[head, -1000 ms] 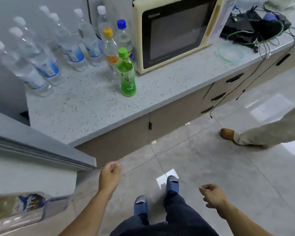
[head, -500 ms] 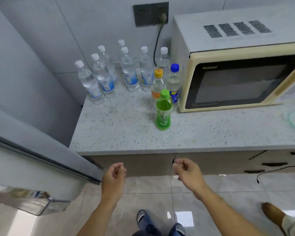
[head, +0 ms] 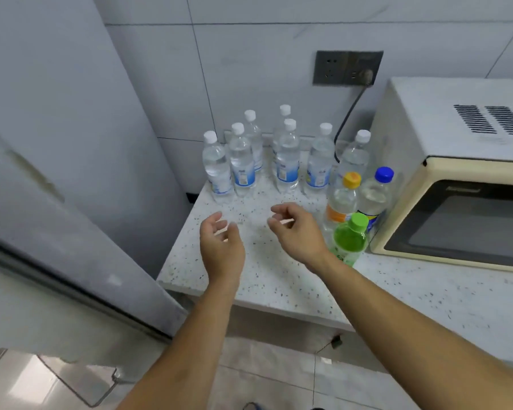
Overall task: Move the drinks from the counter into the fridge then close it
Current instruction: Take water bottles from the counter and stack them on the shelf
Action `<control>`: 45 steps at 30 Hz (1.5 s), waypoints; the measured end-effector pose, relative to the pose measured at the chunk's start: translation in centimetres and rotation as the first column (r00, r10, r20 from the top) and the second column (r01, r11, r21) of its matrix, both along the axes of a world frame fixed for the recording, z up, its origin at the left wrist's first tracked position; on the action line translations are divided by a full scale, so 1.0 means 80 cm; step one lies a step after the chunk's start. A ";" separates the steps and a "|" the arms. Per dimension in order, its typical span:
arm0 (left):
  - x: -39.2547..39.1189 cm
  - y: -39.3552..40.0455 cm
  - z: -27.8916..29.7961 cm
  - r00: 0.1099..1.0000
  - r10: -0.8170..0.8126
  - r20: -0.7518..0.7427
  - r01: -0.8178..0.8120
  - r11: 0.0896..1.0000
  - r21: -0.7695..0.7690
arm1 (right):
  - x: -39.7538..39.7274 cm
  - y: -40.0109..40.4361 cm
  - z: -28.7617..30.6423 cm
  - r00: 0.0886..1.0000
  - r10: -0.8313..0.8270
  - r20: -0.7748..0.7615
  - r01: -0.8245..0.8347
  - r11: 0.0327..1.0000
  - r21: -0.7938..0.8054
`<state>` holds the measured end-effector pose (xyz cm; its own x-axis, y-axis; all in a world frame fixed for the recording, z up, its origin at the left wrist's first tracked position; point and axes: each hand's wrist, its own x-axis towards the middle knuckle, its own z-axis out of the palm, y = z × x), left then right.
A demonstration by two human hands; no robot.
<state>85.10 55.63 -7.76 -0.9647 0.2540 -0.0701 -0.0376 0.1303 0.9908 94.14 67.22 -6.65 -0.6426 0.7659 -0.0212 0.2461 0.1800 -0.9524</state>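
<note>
Drinks are standing upright on the speckled table, gathered toward its back edge against the tiled wall. Seven clear water bottles with white caps are forming a loose cluster there, the leftmost water bottle sitting nearest the table's left end and the rightmost water bottle standing just beside the microwave. In front of that one, an orange-capped bottle and a blue-capped bottle are standing side by side, close enough that I cannot tell whether they are touching. A green bottle is standing nearest the person, just in front of those two and partly hidden behind the right wrist.

Both bare hands are hovering over the bare front part of the table, short of the water bottles and touching nothing. On the left hand, the fingers are loosely curled with gaps between them, holding nothing. The right hand is hanging just beside the green bottle, its fingers likewise loosely curled and slightly parted, with nothing pinched; whether the wrist is brushing the bottle cannot be told.

The fridge door is standing open at the left, its edge reaching toward the table's left corner, and a door shelf is showing below it. A dark cord is running from the wall socket down behind the bottles
</note>
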 end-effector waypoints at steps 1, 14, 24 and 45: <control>-0.009 0.011 0.008 0.999 0.039 0.012 -0.040 0.999 0.003 | -0.021 0.012 0.011 1.000 -0.005 -0.006 0.006 1.000 0.024; -0.145 0.142 0.079 0.942 0.333 -0.034 -0.334 0.940 -0.070 | -0.229 0.167 0.083 0.958 0.099 0.268 -0.199 0.905 0.377; -0.211 0.192 0.068 0.929 -0.172 -0.328 -0.093 0.748 -0.657 | -0.267 0.205 0.074 0.837 0.184 0.516 -0.474 0.716 0.513; -0.072 0.072 0.063 0.934 -0.145 -0.326 0.011 0.925 -0.381 | -0.105 0.127 0.070 0.926 0.131 0.354 -0.274 0.877 0.394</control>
<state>79.31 61.43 -2.73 -0.9234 0.3502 0.1571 0.3196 0.4749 0.8199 85.70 77.41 -1.09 -0.7997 0.5978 0.0563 0.4253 0.6301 -0.6497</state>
